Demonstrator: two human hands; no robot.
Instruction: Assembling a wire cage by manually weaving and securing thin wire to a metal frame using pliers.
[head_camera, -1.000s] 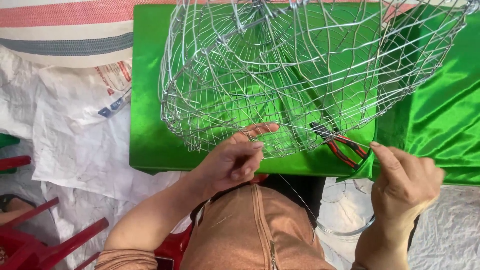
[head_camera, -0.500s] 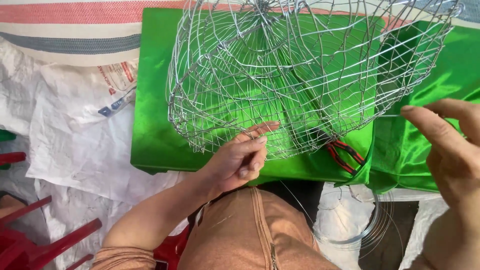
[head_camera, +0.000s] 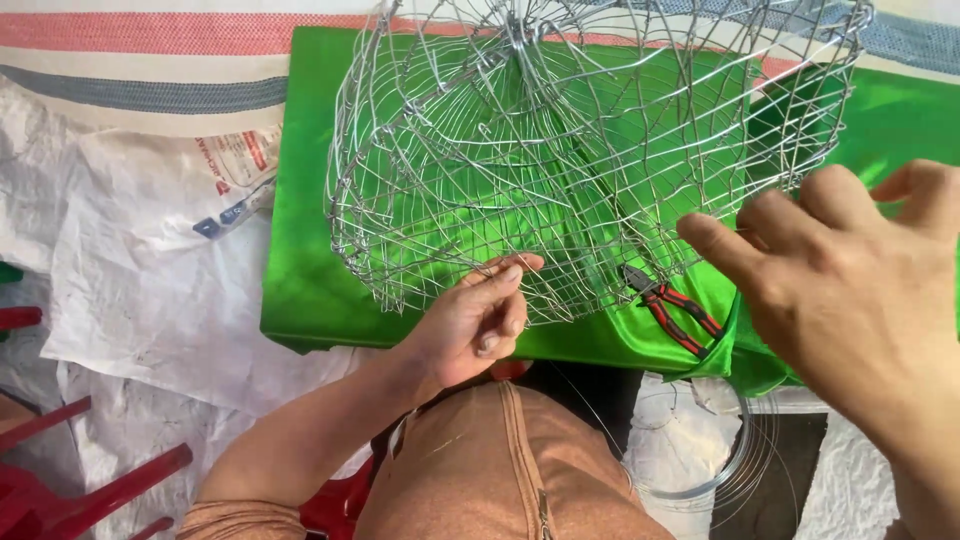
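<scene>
Head view: left hand (head_camera: 470, 325) pinches the wire basket (head_camera: 580, 150) rim at the green tabletop's (head_camera: 300, 290) front edge; red-handled pliers (head_camera: 672, 312) lie just right; right hand (head_camera: 850, 290) hovers, fingers spread, holding nothing, over the tabletop's front right edge.

Wire basket (head_camera: 560, 150) top beyond the frame edge

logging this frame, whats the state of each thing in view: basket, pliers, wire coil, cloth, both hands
wire basket: on its side on the cloth, unfinished mesh
left hand: fingertips pinched at the basket's lower rim
right hand: raised, fingers spread; whether it holds a wire cannot be told
pliers: lying on the cloth, jaws shut, untouched
green cloth: spread flat, right corner folded
wire coil: looped, on the floor
</scene>
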